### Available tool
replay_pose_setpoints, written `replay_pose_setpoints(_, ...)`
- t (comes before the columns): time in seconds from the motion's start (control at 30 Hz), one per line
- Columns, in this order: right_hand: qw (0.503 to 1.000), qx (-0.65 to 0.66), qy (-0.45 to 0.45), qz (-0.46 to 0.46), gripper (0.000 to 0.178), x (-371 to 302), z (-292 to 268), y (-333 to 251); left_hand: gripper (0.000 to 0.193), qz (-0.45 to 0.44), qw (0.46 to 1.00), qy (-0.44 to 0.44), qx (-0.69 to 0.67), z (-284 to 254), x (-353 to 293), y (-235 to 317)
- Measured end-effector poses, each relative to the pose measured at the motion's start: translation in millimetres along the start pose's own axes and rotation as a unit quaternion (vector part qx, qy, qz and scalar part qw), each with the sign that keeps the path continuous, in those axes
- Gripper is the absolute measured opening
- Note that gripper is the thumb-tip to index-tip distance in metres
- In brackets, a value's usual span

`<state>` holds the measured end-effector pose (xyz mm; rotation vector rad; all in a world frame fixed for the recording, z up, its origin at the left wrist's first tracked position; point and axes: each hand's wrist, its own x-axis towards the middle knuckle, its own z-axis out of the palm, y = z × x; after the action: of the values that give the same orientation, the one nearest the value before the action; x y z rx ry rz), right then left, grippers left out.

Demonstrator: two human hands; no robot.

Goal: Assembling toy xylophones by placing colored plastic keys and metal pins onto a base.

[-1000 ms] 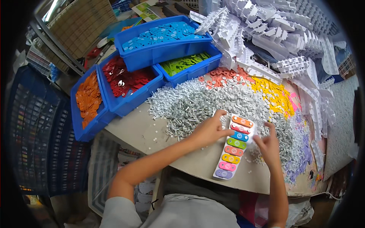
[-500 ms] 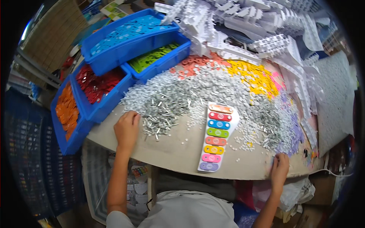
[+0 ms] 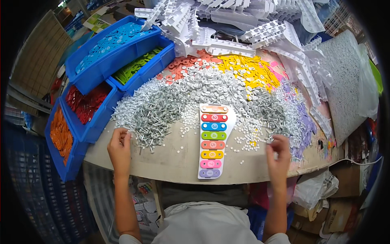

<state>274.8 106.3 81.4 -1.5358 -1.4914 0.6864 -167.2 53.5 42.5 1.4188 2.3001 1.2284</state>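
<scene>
A white toy xylophone [image 3: 230, 122] lies on the table in front of me, its coloured bars running from orange at the far end to purple at the near end. White round caps sit on the ends of the far bars; the nearer bars show small metal-looking spots at their ends. My left hand [image 3: 119, 147] is at the left edge of a pile of small white and silver pins [image 3: 156, 116], thumb and fingers pinched together. On the other side, my right hand [image 3: 278, 156] hovers near another silver pin pile [image 3: 276, 116], fingers curled in. Whatever either holds is too small to make out.
White caps [image 3: 211, 87] form a broad heap beyond the xylophone. Loose yellow bars [image 3: 248, 69] and purple bars [image 3: 306, 136] border it. Blue bins [image 3: 99, 122] with coloured bars stand left. White plastic frames [image 3: 268, 34] are stacked behind. The table's curved front edge [image 3: 178, 181] is near me.
The view has shifted, so the table's things appear farther left. My right hand has moved away from the table's front edge toward the right pin pile. The left hand stays beside its pile.
</scene>
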Motion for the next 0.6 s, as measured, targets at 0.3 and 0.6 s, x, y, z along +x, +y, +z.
replay_pose_setpoints(0.3,0.986,0.019,-0.084,-0.141,0.010,16.8,100.6,-11.0,0.020,0.205,0.978,0.030,-0.022,17.9,-17.9,55.2)
replay_pose_setpoints(0.6,0.956,-0.069,-0.107,-0.265,0.015,16.3,105.3,-1.1,0.025,-0.224,0.743,-0.320,-0.543,58.8,-35.8,100.1)
